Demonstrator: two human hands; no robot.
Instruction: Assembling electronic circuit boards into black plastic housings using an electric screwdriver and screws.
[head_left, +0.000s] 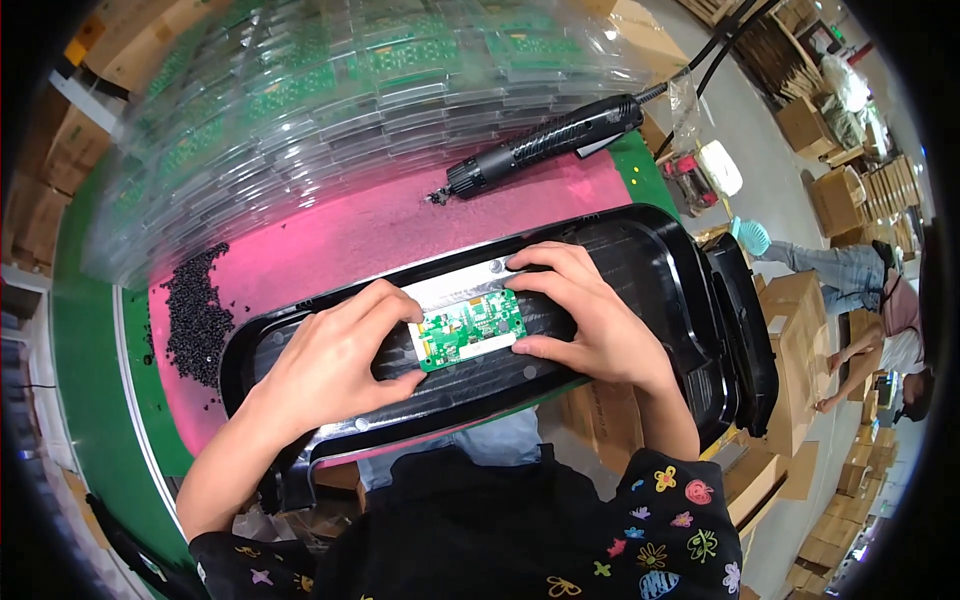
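Observation:
A green circuit board with small components lies within a long black plastic housing. From its left end, my left hand grips the board between thumb and fingers. My right hand holds the other end the same way, thumb at the near corner and fingers at the far one. Just beyond the board, a pale metal strip runs along the housing. A black electric screwdriver rests on the pink mat, its tip pointing left, with a few dark screws by it.
Stacked clear plastic trays of green boards fill the far side. A heap of small black screws spreads on the mat's left. Cardboard boxes stand at the right, where another person handles one.

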